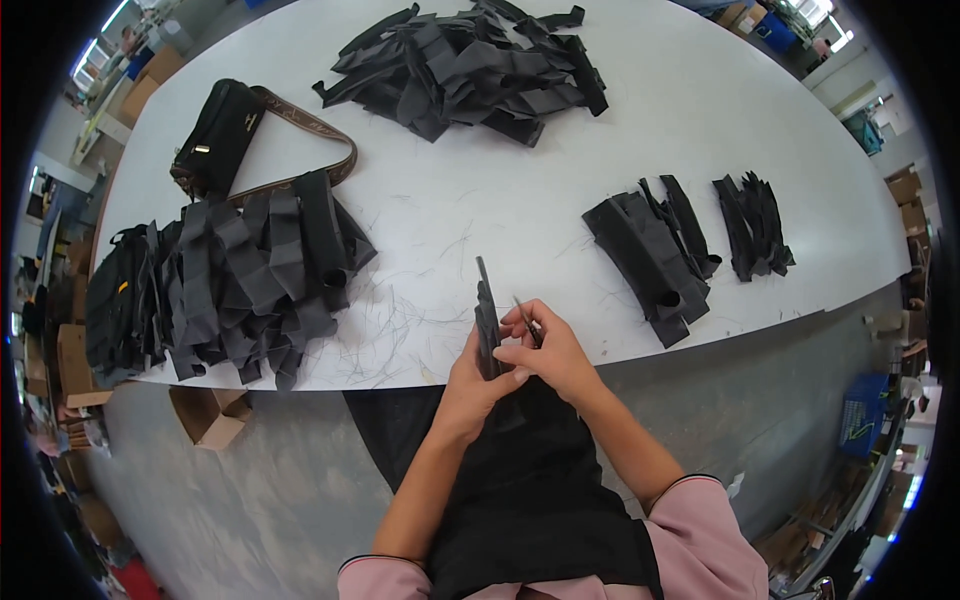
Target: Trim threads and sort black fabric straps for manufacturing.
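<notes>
At the table's near edge, my left hand (466, 388) grips a folded black fabric strip (485, 312), which stands up on edge between thumb and fingers. My right hand (556, 352) is closed around small thread snips (527, 320), their pointed tip angled up and away from me. The right thumb reaches across to the lower part of the strip, close to the left thumb. Part of the strip is hidden behind my fingers, and the handles of the snips are mostly covered by the right hand.
Dark fabric strips lie in a large far heap (470, 75), a left pile (255, 265) and two right stacks (640, 250) (752, 230) on the white table (470, 190). A black handbag (222, 130) sits behind the left pile. Cut threads (375, 325) litter the surface. A cardboard box (212, 415) stands below.
</notes>
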`<act>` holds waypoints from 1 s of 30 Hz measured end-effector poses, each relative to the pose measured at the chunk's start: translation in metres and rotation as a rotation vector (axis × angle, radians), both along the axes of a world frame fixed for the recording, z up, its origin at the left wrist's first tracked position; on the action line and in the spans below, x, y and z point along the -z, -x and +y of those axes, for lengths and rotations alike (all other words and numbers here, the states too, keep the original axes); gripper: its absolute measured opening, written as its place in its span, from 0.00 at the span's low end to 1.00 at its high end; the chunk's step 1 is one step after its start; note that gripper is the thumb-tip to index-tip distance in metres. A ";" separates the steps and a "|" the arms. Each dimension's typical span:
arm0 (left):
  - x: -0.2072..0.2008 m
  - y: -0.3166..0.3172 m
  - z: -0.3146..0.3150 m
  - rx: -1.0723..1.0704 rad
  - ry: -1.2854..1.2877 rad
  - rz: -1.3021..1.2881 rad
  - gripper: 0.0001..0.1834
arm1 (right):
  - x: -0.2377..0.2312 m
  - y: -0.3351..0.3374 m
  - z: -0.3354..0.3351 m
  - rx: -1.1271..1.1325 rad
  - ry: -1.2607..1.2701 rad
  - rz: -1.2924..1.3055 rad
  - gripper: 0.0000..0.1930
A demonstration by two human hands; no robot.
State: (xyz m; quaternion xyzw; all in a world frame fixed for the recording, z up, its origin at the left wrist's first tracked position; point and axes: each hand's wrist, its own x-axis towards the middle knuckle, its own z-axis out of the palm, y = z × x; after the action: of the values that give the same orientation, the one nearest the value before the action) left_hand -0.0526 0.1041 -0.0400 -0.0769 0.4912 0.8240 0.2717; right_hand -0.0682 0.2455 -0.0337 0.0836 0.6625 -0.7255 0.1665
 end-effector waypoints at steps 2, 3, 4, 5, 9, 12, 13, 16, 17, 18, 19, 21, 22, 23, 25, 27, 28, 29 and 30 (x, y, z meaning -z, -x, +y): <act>-0.002 -0.004 -0.007 -0.011 -0.009 0.064 0.43 | 0.006 -0.004 -0.003 0.004 0.004 -0.007 0.16; -0.001 -0.005 -0.009 -0.022 -0.005 0.061 0.43 | 0.008 -0.005 -0.004 0.023 0.003 -0.010 0.15; 0.001 -0.008 -0.013 -0.080 -0.008 0.030 0.41 | 0.009 -0.006 -0.006 0.019 0.006 -0.015 0.15; 0.002 -0.010 -0.015 -0.137 -0.013 0.001 0.40 | 0.010 -0.005 -0.008 0.080 0.016 -0.022 0.15; 0.008 -0.017 -0.001 -0.126 0.257 0.184 0.27 | 0.008 -0.006 -0.027 0.152 0.120 0.047 0.16; 0.005 -0.012 -0.005 -0.195 0.122 0.069 0.23 | 0.011 -0.005 -0.021 0.089 0.127 0.052 0.14; 0.004 -0.011 -0.008 -0.236 0.038 0.024 0.22 | 0.008 -0.006 -0.018 0.032 0.120 0.018 0.13; 0.002 -0.006 -0.020 -0.207 0.021 -0.014 0.23 | 0.002 -0.005 -0.003 0.016 -0.042 -0.022 0.10; -0.002 -0.005 -0.022 -0.168 -0.034 -0.108 0.23 | 0.003 -0.004 -0.003 0.014 -0.040 -0.023 0.10; 0.004 -0.005 -0.023 -0.154 -0.073 -0.112 0.26 | 0.005 -0.003 -0.003 0.030 -0.041 0.020 0.09; 0.003 -0.005 -0.022 -0.154 -0.072 -0.112 0.26 | 0.006 -0.001 -0.003 0.049 -0.043 0.064 0.08; 0.001 -0.007 -0.020 -0.028 -0.010 -0.134 0.31 | 0.003 -0.001 -0.011 0.060 -0.012 0.059 0.08; 0.006 -0.009 -0.017 -0.058 -0.026 -0.060 0.37 | 0.000 0.000 -0.013 0.044 0.001 0.073 0.08; 0.008 -0.011 -0.016 -0.058 -0.026 -0.060 0.37 | -0.002 0.000 -0.015 0.028 0.013 0.086 0.08; 0.006 -0.013 -0.013 0.016 0.127 0.051 0.38 | -0.004 -0.002 -0.016 0.037 0.019 0.050 0.08; 0.002 -0.009 -0.016 0.078 0.173 0.079 0.34 | -0.002 -0.005 -0.016 0.025 0.028 0.034 0.07; 0.000 -0.006 -0.022 0.141 0.085 -0.053 0.35 | -0.002 -0.007 -0.016 0.025 0.028 0.033 0.07; 0.000 -0.004 -0.026 0.202 -0.004 -0.186 0.35 | -0.002 -0.009 -0.017 0.064 0.113 -0.026 0.07; 0.002 -0.006 -0.025 0.202 -0.004 -0.187 0.35 | -0.002 -0.011 -0.018 0.103 0.199 -0.085 0.08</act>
State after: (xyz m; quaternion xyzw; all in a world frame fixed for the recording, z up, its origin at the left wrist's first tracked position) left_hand -0.0470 0.0788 -0.0420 -0.1030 0.4672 0.7828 0.3978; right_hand -0.0571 0.2270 -0.0318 0.1312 0.5744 -0.7911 0.1643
